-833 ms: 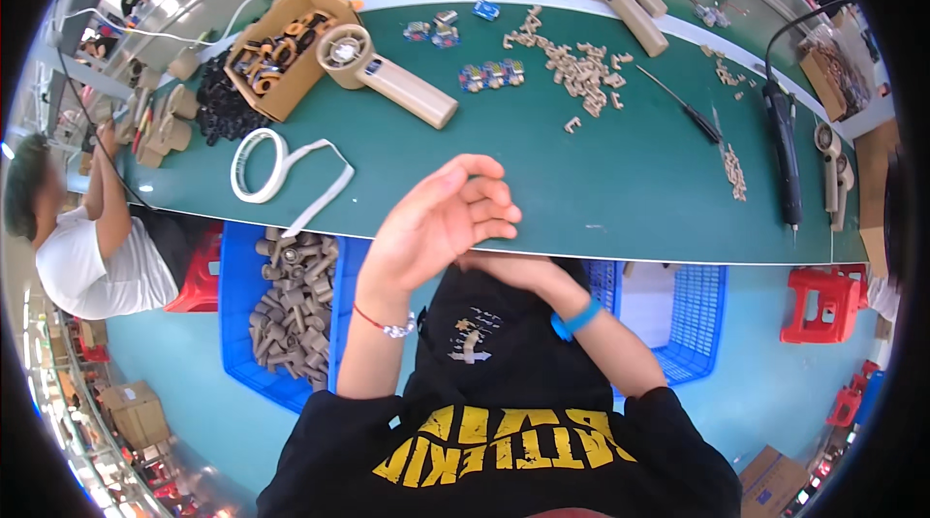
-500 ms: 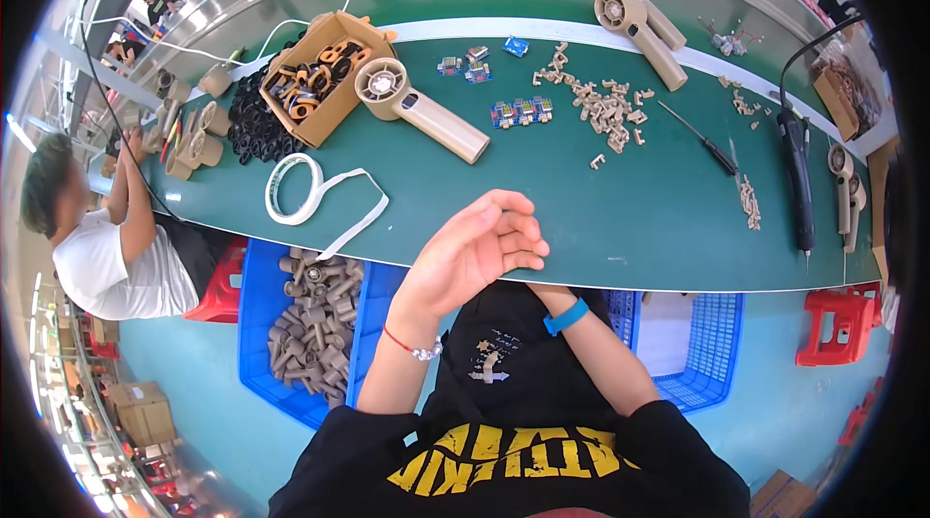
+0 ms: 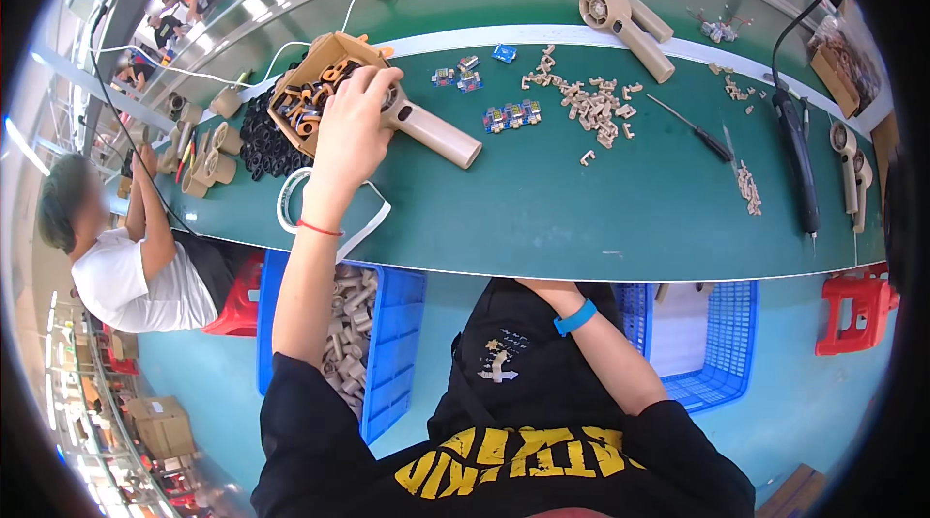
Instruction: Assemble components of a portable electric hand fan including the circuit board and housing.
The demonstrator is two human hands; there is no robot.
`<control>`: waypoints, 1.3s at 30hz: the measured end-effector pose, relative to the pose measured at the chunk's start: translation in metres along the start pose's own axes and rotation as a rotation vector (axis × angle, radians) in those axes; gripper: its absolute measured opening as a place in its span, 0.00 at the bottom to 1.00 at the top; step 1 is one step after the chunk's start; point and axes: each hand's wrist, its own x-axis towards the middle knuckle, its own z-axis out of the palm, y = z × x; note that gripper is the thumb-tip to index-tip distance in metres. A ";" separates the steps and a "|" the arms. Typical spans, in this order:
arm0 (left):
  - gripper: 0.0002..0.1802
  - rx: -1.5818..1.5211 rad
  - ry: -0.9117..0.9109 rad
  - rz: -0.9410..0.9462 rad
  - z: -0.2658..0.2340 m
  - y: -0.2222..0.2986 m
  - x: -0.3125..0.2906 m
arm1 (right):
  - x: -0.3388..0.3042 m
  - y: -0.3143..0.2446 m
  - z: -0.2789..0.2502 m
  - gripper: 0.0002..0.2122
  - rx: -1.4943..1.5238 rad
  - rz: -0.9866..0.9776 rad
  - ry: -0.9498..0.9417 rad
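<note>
My left hand (image 3: pixel 356 125) reaches across the green table and curls its fingers over the round head of a beige handheld fan (image 3: pixel 436 133). The head is mostly covered by the hand, while the handle points toward the near right. Just left of the hand is a cardboard box (image 3: pixel 302 142) holding black and orange ring-shaped parts (image 3: pixel 302 111). Under my left wrist lies a white roll of tape (image 3: pixel 287 198) with a loose strip. My right hand (image 3: pixel 544 291) is low at the table's near edge; its fingers are hidden beneath it.
Small circuit boards (image 3: pixel 513 117), beige clips (image 3: pixel 599 111) and a screwdriver (image 3: pixel 702 135) lie mid-table. A corded electric screwdriver (image 3: pixel 796 159) is at right. More fans (image 3: pixel 639 33) lie at the back. A blue crate (image 3: pixel 392 353) stands below. A co-worker (image 3: pixel 145 276) sits at left.
My left hand has moved from the near edge, where it was raised and empty, forward and left onto the fan's head. My right hand stays at the table edge. The view has shifted slightly.
</note>
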 end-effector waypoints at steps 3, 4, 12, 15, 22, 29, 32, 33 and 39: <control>0.35 -0.123 0.058 -0.010 -0.009 -0.001 -0.005 | 0.009 -0.034 -0.017 0.19 -0.101 -0.045 -0.199; 0.35 -0.220 0.079 -0.009 -0.010 0.002 -0.006 | 0.008 -0.050 -0.027 0.17 -0.013 -0.009 -0.314; 0.31 -0.376 0.234 0.078 -0.059 0.047 -0.045 | 0.013 -0.134 -0.128 0.10 1.039 0.235 -0.436; 0.29 -0.359 0.225 0.209 -0.065 0.074 -0.054 | 0.028 -0.135 -0.120 0.16 0.942 0.241 -0.104; 0.33 -0.451 0.156 0.380 -0.048 0.109 -0.059 | 0.034 -0.152 -0.129 0.28 1.781 0.544 -0.583; 0.39 -0.768 -0.073 0.245 -0.003 0.094 -0.057 | 0.033 -0.146 -0.122 0.25 2.328 0.812 -0.359; 0.39 -0.957 -0.055 0.166 0.011 0.100 -0.053 | 0.044 -0.147 -0.120 0.25 2.513 0.836 -0.243; 0.38 -1.027 -0.111 0.126 0.014 0.098 -0.055 | 0.047 -0.149 -0.120 0.24 2.586 0.824 -0.215; 0.39 -1.222 -0.107 0.081 0.030 0.092 -0.058 | 0.064 -0.155 -0.125 0.24 2.688 0.967 -0.103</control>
